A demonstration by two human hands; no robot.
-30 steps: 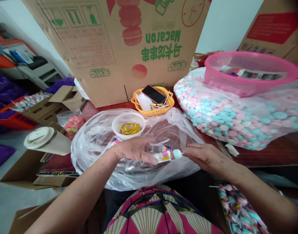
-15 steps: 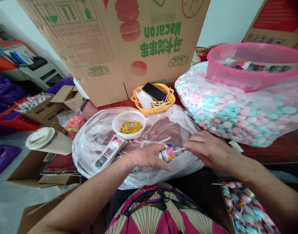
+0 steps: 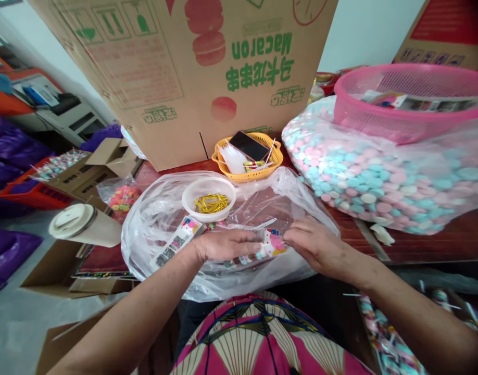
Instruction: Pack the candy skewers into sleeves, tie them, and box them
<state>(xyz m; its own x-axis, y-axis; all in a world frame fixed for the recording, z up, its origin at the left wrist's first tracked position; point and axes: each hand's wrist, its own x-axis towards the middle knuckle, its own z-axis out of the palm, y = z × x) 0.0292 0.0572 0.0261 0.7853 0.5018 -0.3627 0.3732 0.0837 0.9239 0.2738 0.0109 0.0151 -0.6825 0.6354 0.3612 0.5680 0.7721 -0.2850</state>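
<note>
Small printed packet (image 3: 271,244), just in front of the white bowl (image 3: 209,197), lies crosswise between both hands: left hand (image 3: 223,245) flat beside it, right hand (image 3: 315,245) pinching its right end.

Room was pretty cramped tbh: white wall (image 3: 360,36) at the back, big cardboard box (image 3: 176,73) leaning on a dark red wood table (image 3: 430,245). Grey floor (image 3: 12,323) on the left w/ purple bags (image 3: 8,156) & open cartons (image 3: 94,166). Soft daylight.
</note>
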